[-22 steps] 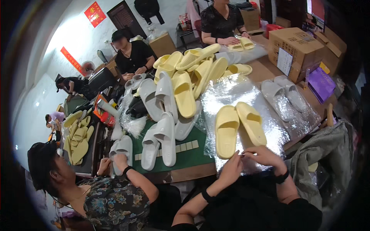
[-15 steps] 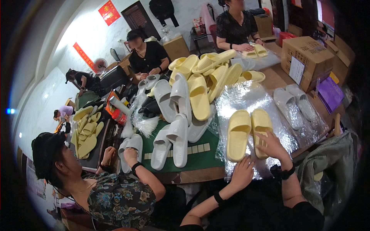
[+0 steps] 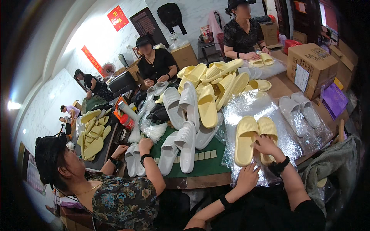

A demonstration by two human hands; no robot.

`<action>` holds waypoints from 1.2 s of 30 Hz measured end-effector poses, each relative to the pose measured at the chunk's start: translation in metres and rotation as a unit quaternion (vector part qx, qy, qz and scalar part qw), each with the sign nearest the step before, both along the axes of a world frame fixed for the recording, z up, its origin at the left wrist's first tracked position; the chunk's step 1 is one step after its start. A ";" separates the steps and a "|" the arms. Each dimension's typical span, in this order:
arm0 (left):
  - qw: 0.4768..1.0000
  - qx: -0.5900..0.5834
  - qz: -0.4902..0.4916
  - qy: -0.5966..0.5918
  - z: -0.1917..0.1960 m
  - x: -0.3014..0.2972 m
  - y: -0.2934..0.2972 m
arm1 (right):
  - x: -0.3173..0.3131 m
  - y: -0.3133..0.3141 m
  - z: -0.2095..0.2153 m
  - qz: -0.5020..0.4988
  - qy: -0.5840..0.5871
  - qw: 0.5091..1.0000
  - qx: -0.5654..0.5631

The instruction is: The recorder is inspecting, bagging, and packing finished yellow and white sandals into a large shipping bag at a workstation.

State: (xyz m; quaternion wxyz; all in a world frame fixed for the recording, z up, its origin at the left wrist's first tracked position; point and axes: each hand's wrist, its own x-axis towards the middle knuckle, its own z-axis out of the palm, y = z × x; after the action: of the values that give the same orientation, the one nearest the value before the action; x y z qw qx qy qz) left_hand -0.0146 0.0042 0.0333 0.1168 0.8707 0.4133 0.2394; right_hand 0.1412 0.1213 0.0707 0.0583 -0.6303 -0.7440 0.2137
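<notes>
A pair of pale yellow slippers [image 3: 246, 138] lies side by side on a sheet of clear crinkled plastic [image 3: 246, 104] on the table in front of me. My right hand [image 3: 266, 146] rests on the right slipper near its heel, fingers curled on it. Flat on the near edge of the plastic sheet, just below the left slipper, is my left hand [image 3: 247, 176] with its fingers together. Both wrists wear dark bands.
A heap of yellow and white slippers [image 3: 204, 88] fills the table's middle on a green mat [image 3: 208, 161]. Grey slippers in plastic [image 3: 300, 111] lie right, by a cardboard box [image 3: 312, 65]. A person [image 3: 96, 181] sits close at my left; others work across the table.
My view has shifted so the table sits further right. My hands have come apart: the right one moved up onto the right yellow slipper, the left one dropped to the plastic's near edge.
</notes>
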 end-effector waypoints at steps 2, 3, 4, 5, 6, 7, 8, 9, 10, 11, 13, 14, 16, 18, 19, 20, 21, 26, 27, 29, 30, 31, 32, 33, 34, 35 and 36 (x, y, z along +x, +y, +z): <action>1.000 0.006 0.003 0.000 -0.002 0.000 -0.002 | 0.004 -0.003 0.006 -0.023 0.059 0.998 0.007; 1.000 0.013 0.005 -0.001 -0.002 0.000 -0.001 | 0.006 -0.004 0.012 -0.046 0.117 0.992 0.014; 1.000 0.016 0.005 0.009 0.000 0.002 -0.001 | 0.008 -0.010 0.014 -0.060 0.135 0.985 0.090; 1.000 0.017 0.005 0.010 0.003 0.002 0.000 | 0.010 -0.015 0.015 -0.060 0.137 0.985 0.091; 0.999 -0.001 0.015 0.031 0.004 0.005 0.001 | 0.016 -0.020 0.015 -0.089 0.208 0.966 0.127; 0.998 -0.012 0.030 0.049 0.008 0.003 0.000 | 0.017 -0.027 0.020 -0.111 0.276 0.940 0.167; 0.998 0.013 0.038 0.057 0.009 0.000 -0.002 | 0.020 -0.034 0.021 -0.110 0.281 0.937 0.177; 0.997 0.016 0.040 0.058 0.007 -0.002 0.000 | 0.020 -0.043 0.025 -0.107 0.282 0.936 0.179; 0.997 0.015 0.045 0.053 0.003 -0.006 0.004 | 0.017 -0.054 0.030 -0.090 0.348 0.913 0.194; 0.997 0.015 0.051 0.048 -0.001 -0.009 0.006 | 0.016 -0.064 0.037 -0.071 0.413 0.884 0.208; 0.994 -0.010 0.068 0.088 -0.002 -0.009 0.010 | 0.019 -0.088 0.053 -0.030 0.444 0.882 0.153; 0.992 -0.031 0.055 0.110 0.000 -0.011 0.013 | 0.030 -0.097 0.053 0.009 0.421 0.903 0.080; 0.990 -0.027 0.024 0.133 0.006 -0.010 0.019 | 0.048 -0.114 0.046 0.074 0.426 0.902 0.015; 0.988 -0.029 0.019 0.149 0.014 -0.011 0.025 | 0.064 -0.126 0.038 0.119 0.444 0.887 -0.041; 0.986 -0.031 0.003 0.162 0.018 -0.011 0.026 | 0.071 -0.129 0.034 0.132 0.458 0.876 -0.069; 0.994 0.026 0.016 0.108 0.016 -0.012 0.026 | 0.075 -0.135 0.024 0.099 0.553 0.820 -0.106; 0.993 0.026 0.025 0.110 0.014 -0.012 0.027 | 0.076 -0.137 0.021 0.107 0.554 0.818 -0.109; 0.996 -0.023 0.073 0.054 0.022 -0.008 0.024 | 0.097 -0.161 0.032 -0.039 0.637 0.737 -0.223; 0.996 -0.024 0.085 0.031 0.022 -0.009 0.024 | 0.099 -0.161 0.032 -0.040 0.637 0.730 -0.246; 0.996 -0.011 0.089 0.017 0.020 -0.012 0.024 | 0.098 -0.158 0.031 -0.004 0.631 0.741 -0.230; 0.996 0.000 0.091 0.000 0.018 -0.014 0.024 | 0.099 -0.156 0.035 0.013 0.605 0.736 -0.302; 0.996 0.042 0.074 -0.013 0.011 -0.020 0.025 | 0.098 -0.155 0.038 0.030 0.576 0.727 -0.372; 0.995 0.044 0.053 -0.074 0.018 -0.020 0.025 | 0.095 -0.157 0.040 0.068 0.600 0.710 -0.362; 0.989 0.049 0.039 -0.131 0.026 -0.023 0.023 | 0.091 -0.156 0.038 0.070 0.600 0.710 -0.362; 0.991 0.089 0.054 -0.085 0.015 -0.024 0.026 | 0.088 -0.155 0.036 0.108 0.593 0.714 -0.356; 0.991 0.090 0.054 -0.085 0.007 -0.024 0.028 | 0.086 -0.155 0.034 0.145 0.585 0.717 -0.349; 0.995 0.029 0.081 -0.051 0.004 -0.025 0.030 | 0.089 -0.155 0.030 0.142 0.571 0.714 -0.380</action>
State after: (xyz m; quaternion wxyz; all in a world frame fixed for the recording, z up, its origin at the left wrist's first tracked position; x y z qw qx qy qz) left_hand -0.0400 0.0338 0.0374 0.0929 0.8241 0.4690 0.3038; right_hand 0.2298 -0.0333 0.1011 0.1966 -0.2443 -0.5065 0.8032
